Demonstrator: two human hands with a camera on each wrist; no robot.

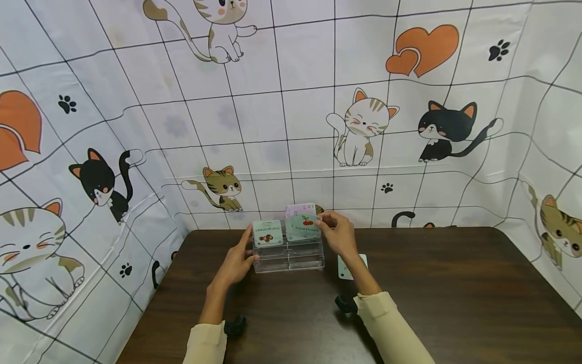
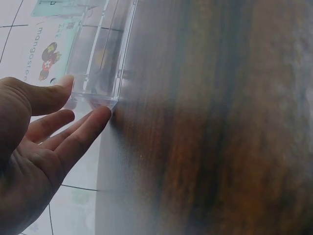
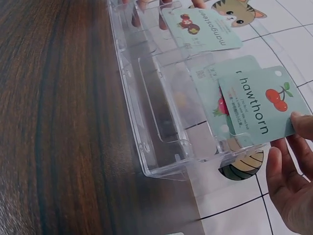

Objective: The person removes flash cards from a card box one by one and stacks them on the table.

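A clear plastic tiered card holder (image 1: 288,264) stands near the table's far edge. My right hand (image 1: 338,233) pinches the right edge of a green hawthorn card (image 3: 261,105) at the holder's back right compartment. Behind it show another green card (image 3: 208,73) and, in the head view, a pinkish card (image 1: 297,208). A mangosteen card (image 1: 267,233) leans in the back left compartment. At the holder's left end, my left hand (image 1: 234,264) touches the clear plastic with extended fingers (image 2: 83,129), its thumb near the mangosteen card.
One more light green card (image 1: 345,268) lies on the dark wooden table (image 1: 436,298), partly under the right forearm. A white cloth (image 1: 309,116) with cats and grid lines hangs behind the table. Dark wrist devices (image 1: 235,326) sit at both sleeves.
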